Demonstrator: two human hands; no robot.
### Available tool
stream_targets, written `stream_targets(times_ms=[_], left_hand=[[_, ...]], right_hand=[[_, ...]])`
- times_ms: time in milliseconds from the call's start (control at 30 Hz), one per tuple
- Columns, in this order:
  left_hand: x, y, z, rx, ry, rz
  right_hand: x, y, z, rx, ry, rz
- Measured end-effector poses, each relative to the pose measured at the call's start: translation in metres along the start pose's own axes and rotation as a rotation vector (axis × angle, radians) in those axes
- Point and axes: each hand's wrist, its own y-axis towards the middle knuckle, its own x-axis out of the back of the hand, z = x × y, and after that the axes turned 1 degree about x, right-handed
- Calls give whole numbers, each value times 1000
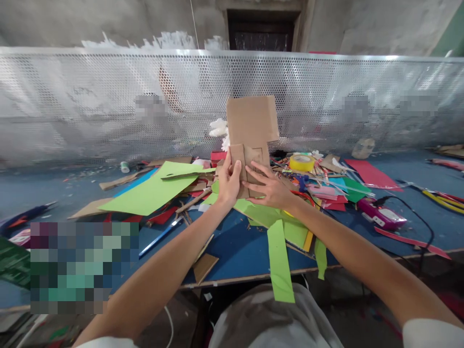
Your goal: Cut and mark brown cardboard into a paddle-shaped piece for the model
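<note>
A brown cardboard piece, wide at the top and narrower below, stands upright between my hands at the middle of the table. My left hand grips its lower left edge, thumb in front and fingers mostly behind. Across the lower front lie the spread fingers of my right hand, pressing flat on the cardboard. A folded cardboard strip runs down the left side under my left thumb. Light green paper lies beneath, and a green strip hangs over the table's near edge.
On the left rest a green paper sheet and cardboard scraps. A yellow tape roll, red paper, a purple device with a black cable and yellow-handled pliers lie right. A perforated metal panel borders the back.
</note>
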Motion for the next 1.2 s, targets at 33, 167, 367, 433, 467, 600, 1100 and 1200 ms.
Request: stream_targets(times_ms=[33,167,367,433,467,600,1100,1200], left_hand=[[0,-1,-1,-14,22,0],[2,-4,-5,-85,128,-9],[3,-4,-2,-94,204,-24],[3,-2,-2,-96,181,-19],[4,0,-2,-103,165,-14],[13,12,-4,-164,160,-19],[58,47,11,-193,221,-108],[54,43,9,-191,258,-100]], right_hand=[[0,0,0,5,3,-4],[0,-2,0,50,-1,-26],[-2,-3,1,0,6,23],[-3,-1,0,6,7,25],[-2,0,-1,16,9,21],[6,3,-4,6,58,-1],[31,3,-35,-740,155,422],[44,7,-26,-669,203,564]])
